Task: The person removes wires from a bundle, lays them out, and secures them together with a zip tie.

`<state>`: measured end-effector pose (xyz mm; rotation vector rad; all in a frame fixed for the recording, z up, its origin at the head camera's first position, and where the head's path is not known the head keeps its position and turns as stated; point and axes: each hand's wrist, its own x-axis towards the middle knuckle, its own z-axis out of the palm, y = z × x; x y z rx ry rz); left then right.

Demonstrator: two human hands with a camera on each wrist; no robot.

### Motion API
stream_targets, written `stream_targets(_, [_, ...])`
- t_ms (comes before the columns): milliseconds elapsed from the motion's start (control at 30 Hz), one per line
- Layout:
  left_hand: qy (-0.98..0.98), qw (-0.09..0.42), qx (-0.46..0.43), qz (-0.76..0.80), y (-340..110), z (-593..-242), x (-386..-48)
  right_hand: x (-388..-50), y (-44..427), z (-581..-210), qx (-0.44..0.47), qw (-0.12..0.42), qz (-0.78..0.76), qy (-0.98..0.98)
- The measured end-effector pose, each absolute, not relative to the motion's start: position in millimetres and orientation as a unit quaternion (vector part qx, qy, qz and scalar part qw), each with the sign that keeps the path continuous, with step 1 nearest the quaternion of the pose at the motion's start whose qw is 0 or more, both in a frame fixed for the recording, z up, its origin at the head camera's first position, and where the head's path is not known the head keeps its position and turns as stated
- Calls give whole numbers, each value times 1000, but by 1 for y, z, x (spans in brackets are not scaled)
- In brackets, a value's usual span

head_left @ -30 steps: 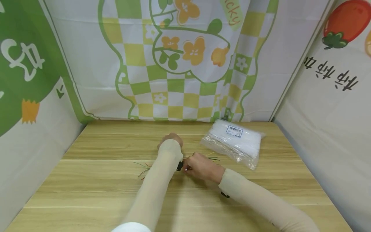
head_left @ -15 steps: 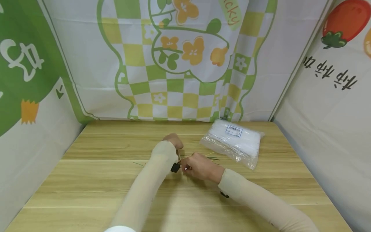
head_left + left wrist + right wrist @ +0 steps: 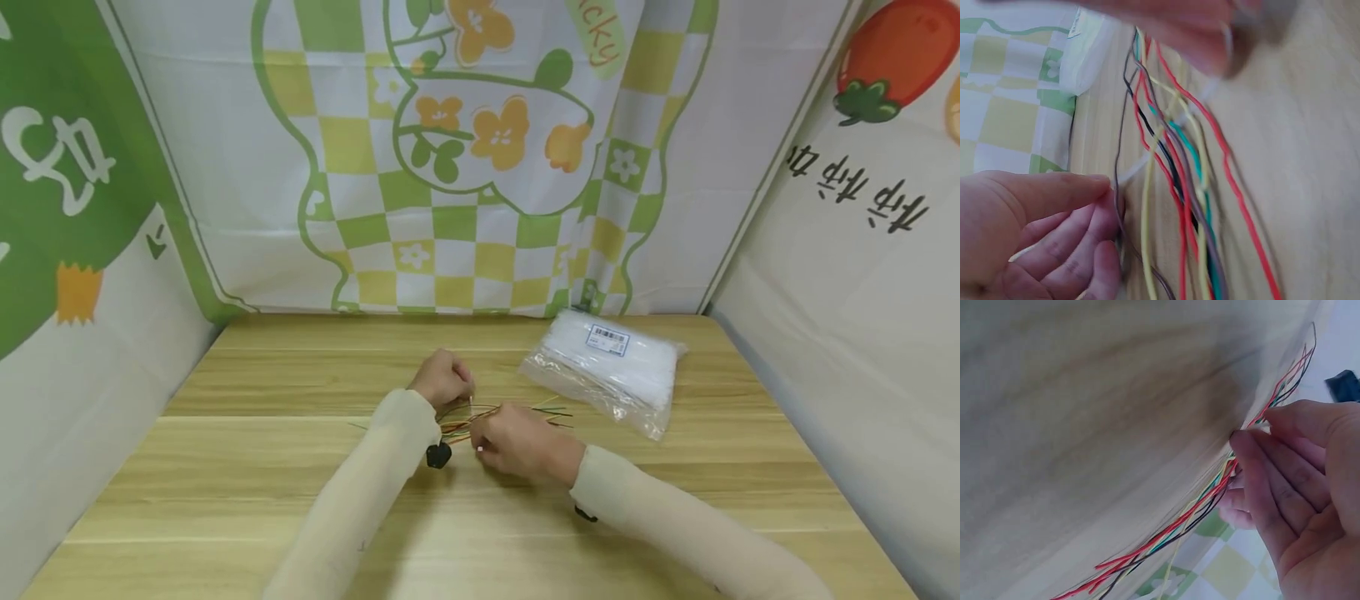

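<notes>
A loose bundle of thin red, yellow, green, black and brown wires [image 3: 1179, 156] lies across the table between my hands. Under it passes a narrow white cable tie [image 3: 1134, 170], slanting across the wires in the left wrist view. My left hand [image 3: 442, 379], on the far side of the bundle, pinches one end of the tie between thumb and forefinger. At the near side my right hand [image 3: 521, 437] has thumb and forefinger together around the tie's other end, which is mostly hidden. In the right wrist view the wires [image 3: 1179, 525] run right behind its fingertips.
A clear plastic bag [image 3: 611, 358] of white strips with a barcode label lies at the back right of the wooden table [image 3: 247, 500]. Printed cloth hangs [image 3: 465, 225] at the back and both sides. Dark wrist cameras sit under both sleeves.
My left hand has turned and its forearm has swung left, uncovering the wires and the tie's far end. My right hand has shifted slightly nearer, staying at the bundle.
</notes>
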<state>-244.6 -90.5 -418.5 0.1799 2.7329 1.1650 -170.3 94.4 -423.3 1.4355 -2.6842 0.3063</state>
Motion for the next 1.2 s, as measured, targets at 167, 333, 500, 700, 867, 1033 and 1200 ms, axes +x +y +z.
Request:
stream_targets(167, [920, 54, 76, 380, -93, -422, -243, -158, 96, -418, 480, 59, 77, -872])
stream_targets(333, [922, 39, 92, 374, -94, -421, -242, -145, 99, -409, 495, 115, 54, -859])
stream_targets(500, [918, 37, 86, 386, -96, -423, -240, -139, 101, -404, 498, 157, 51, -851])
stream_targets(700, [901, 49, 73, 424, -97, -426, -235, -144, 101, -399, 488, 152, 72, -857])
stream_targets(867, [889, 36, 91, 446, -99, -426, -229, -158, 100, -399, 468, 150, 126, -862])
stream_targets(1033, [887, 11, 118, 446, -102, -427, -223, -175, 95, -400, 435, 106, 222, -866])
stream_targets(1200, [889, -11, 144, 435, -102, -429, -217, -188, 91, -403, 391, 60, 283, -874])
